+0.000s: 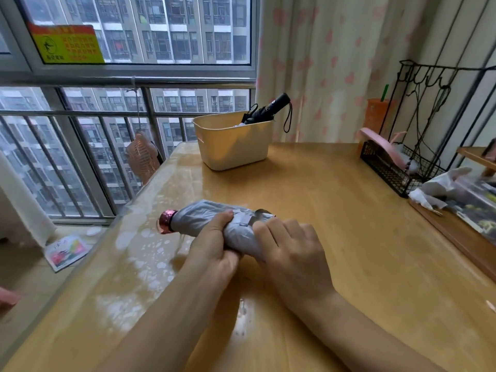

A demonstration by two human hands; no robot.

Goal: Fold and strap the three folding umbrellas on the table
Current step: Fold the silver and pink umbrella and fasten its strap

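Grey umbrella [204,218] in both hands

The left hand [214,251] and right hand [292,253] are bare (forearms [166,318] too).

Two umbrellas (grey umbrella [200,220], black umbrella [269,109]), one basket [233,150]

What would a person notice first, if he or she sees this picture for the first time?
First come the two hands in the middle: the left hand and the right hand both grip a folded, pink-tipped grey umbrella at the wooden table. Behind them, a black umbrella sticks out of a cream basket at the table's far edge.
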